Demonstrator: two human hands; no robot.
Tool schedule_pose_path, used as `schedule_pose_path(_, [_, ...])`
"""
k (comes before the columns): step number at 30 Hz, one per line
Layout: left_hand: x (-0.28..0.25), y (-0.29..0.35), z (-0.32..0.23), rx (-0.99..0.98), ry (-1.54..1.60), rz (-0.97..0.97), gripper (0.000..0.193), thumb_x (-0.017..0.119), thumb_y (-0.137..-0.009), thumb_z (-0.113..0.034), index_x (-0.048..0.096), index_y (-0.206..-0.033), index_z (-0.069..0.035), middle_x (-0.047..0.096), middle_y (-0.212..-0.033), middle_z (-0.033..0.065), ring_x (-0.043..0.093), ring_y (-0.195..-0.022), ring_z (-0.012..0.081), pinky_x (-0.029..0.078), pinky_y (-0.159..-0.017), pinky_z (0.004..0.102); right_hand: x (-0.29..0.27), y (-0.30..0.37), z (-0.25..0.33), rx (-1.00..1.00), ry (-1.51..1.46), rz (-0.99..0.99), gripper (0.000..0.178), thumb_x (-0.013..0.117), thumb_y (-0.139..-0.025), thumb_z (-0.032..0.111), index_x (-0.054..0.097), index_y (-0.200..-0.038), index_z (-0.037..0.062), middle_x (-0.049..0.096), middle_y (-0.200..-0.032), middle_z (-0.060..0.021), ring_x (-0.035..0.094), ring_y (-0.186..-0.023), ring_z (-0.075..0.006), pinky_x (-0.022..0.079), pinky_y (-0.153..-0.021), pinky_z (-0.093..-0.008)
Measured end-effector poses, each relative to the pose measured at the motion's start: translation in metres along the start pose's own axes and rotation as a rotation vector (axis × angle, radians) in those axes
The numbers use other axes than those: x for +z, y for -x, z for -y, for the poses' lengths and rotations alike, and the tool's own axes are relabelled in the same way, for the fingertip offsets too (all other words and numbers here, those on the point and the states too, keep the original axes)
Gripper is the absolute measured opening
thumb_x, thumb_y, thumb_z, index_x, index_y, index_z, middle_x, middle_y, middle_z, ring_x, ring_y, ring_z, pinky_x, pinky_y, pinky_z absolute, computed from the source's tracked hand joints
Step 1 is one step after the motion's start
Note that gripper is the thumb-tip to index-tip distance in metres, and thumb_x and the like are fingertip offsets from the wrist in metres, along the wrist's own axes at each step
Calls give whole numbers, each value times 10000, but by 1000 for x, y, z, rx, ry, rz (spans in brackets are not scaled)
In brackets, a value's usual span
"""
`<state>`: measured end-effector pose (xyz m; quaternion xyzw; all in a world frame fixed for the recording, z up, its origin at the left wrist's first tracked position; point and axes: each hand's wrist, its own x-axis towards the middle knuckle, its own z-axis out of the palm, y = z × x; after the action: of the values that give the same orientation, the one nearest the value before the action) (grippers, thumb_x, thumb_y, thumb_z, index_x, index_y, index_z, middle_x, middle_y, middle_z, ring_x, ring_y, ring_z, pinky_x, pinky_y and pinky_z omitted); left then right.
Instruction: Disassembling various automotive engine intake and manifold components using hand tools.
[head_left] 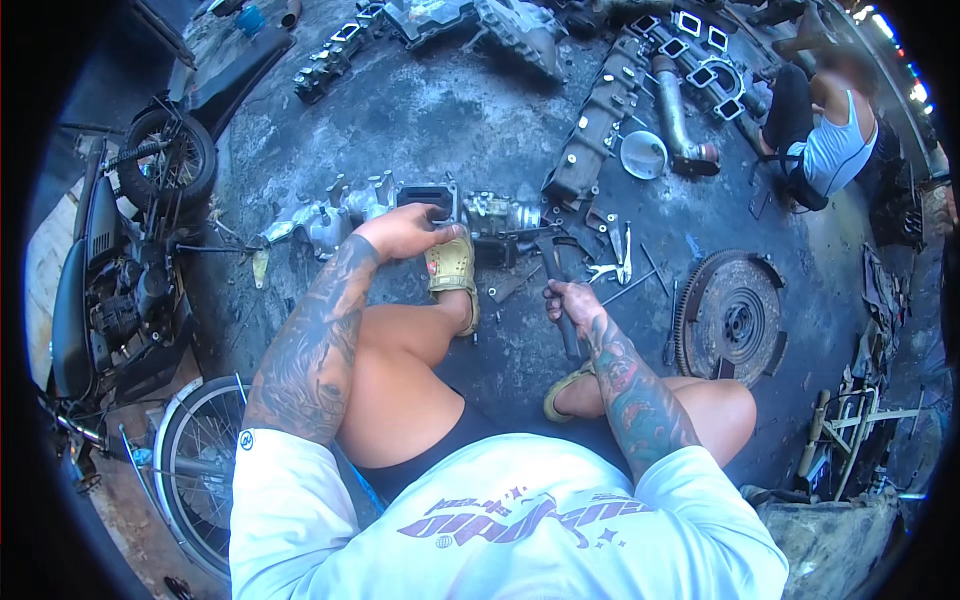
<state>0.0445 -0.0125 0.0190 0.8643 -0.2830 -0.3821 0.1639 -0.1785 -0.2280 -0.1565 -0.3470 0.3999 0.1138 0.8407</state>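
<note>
My left hand (408,232) is closed on the near rim of a silver cast-metal engine part (352,203), beside its rectangular opening; some fingertips are hidden inside. The part lies on the floor, with a fitting and a round metal collar (526,216) at its right. My foot, in a yellow clog (451,262), is against its near side. In my right hand (574,302) is a hammer (552,262), gripped by its dark handle, with the head pointing away from me toward the collar. Locking pliers (620,255) and several small parts lie just beyond that hand.
A toothed flywheel (735,315) lies at the right. Farther off are a long valve cover (597,125), a bent pipe (677,115), a round dish (643,155) and gaskets. Another person (835,135) crouches at far right. A motorcycle (120,270) and a bicycle wheel (195,460) stand left.
</note>
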Motion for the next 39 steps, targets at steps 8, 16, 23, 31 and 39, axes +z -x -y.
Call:
schedule_pose_path(8, [-8, 0, -8, 53, 40, -57, 704, 607, -822, -492, 456, -1276, 25, 546, -1222, 188, 526, -1115, 238, 407, -937, 318, -11, -25, -22, 18, -364, -385, 119, 419, -882, 97, 512, -843, 35, 490, -646, -75, 442, -454, -163, 396, -400, -283])
schedule_pose_path(16, [-8, 0, -14, 22, 27, -41, 665, 619, -829, -460, 463, -1275, 7, 563, -1188, 192, 532, -1095, 239, 416, -918, 325, 26, 10, -22, 75, 107, -146, 197, 510, -921, 186, 494, -808, 25, 485, -611, -48, 433, -446, -147, 398, -419, -290])
schedule_pose_path(23, [-7, -7, -2, 35, 288, -13, 636, 623, -841, -419, 464, -1265, 27, 575, -1179, 171, 530, -1088, 218, 415, -917, 316, -55, -20, -70, 48, 295, -403, 307, 526, -907, 274, 504, -1067, 13, 580, -802, -106, 595, -693, -209, 493, -578, -353])
schedule_pose_path(31, [-12, -9, -20, 40, 195, -51, 625, 613, -840, -428, 486, -1234, 41, 566, -1185, 196, 537, -1101, 263, 415, -928, 332, -27, -68, -19, -539, 1249, -802, 682, 655, -761, 336, 393, -1317, 40, 545, -1148, -276, 505, -1102, -414, 393, -951, -446])
schedule_pose_path(39, [-16, -12, -41, 105, 108, -175, 672, 590, -823, -500, 493, -1224, 32, 544, -1178, 232, 532, -1104, 311, 417, -938, 362, 42, -122, 47, -228, 48, -304, 250, 502, -942, 252, 516, -934, 2, 614, -702, -59, 562, -548, -136, 448, -516, -282])
